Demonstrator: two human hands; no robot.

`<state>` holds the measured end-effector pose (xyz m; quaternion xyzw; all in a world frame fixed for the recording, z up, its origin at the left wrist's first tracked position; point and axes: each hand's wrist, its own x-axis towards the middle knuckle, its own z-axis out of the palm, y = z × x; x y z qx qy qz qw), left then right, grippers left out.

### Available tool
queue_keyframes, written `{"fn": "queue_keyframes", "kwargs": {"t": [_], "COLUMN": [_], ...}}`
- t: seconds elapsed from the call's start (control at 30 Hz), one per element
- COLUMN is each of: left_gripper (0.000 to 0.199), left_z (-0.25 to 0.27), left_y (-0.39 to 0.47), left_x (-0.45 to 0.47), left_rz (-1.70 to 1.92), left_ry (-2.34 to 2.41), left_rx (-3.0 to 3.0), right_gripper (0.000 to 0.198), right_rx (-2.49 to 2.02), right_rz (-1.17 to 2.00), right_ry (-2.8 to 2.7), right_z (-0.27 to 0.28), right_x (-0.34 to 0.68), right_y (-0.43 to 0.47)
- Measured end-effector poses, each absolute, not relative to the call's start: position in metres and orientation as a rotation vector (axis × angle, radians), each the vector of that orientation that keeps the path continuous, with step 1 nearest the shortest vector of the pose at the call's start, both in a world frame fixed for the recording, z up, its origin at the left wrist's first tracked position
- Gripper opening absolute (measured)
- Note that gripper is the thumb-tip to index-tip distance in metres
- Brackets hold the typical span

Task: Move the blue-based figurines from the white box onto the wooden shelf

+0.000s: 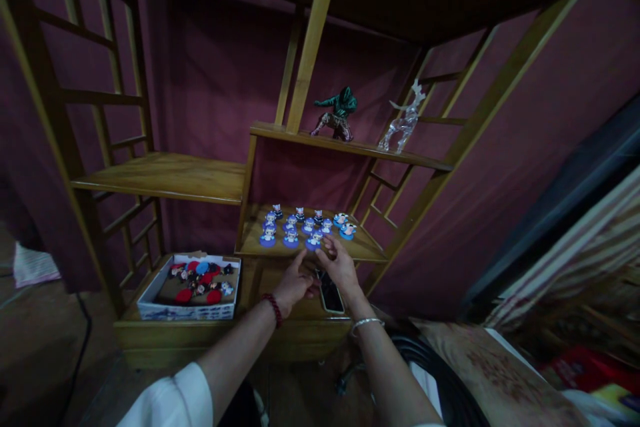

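Observation:
A small purple-based figurine (314, 241) stands in the front row on the low shelf. My right hand (341, 268) is at its right side, thumb and index finger closed about the base's edge. My left hand (295, 285) is just in front of the shelf edge, index finger stretched toward the same figurine and thumb apart, holding nothing I can see. Several similar figurines stand in rows alongside, including a purple-based one (291, 237), a dark-clothed one (299, 214) behind and a blue-based one (347, 231) at the right. Below my hands lies a phone (331, 293), partly hidden.
An open cardboard box (187, 312) with several loose figurines sits lower left. On the upper shelf (367, 147) are a crouching green-hooded figure (340, 113) and a clear deer ornament (403, 121). Wooden uprights (314, 40) divide the cabinet. Black coiled tubing (440, 373) lies lower right.

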<state>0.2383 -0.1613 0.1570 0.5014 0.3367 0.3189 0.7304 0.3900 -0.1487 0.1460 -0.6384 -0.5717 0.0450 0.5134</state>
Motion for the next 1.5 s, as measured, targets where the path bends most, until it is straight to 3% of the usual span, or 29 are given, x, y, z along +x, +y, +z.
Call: {"fn": "queue_keyframes", "kwargs": {"t": [0.27, 0.6, 0.83, 1.5], "left_gripper": [0.063, 0.031, 0.021, 0.018], "left_z": [0.152, 0.136, 0.105, 0.043], "left_y": [-0.174, -0.189, -0.18, -0.126], "left_x": [0.229, 0.201, 0.17, 0.077], "left_rz": [0.706, 0.747, 0.798, 0.87], "left_ry": [0.759, 0.822, 0.949, 1.245], "left_rx": [1.066, 1.102, 1.15, 1.053], "right_gripper": [0.033, 0.025, 0.024, 0.024], "right_rx": [-1.517, -1.522, -1.565, -1.612], "right_rz": [0.099, 0.222, 0.294, 0.533], "right_ry": [-1.095, -1.229, -1.305, -1.433], "right_z": [0.145, 0.106, 0.085, 0.022], "right_x": [0.352, 0.298, 0.259, 0.164], "right_y": [-0.184, -0.196, -0.194, -0.133]}}
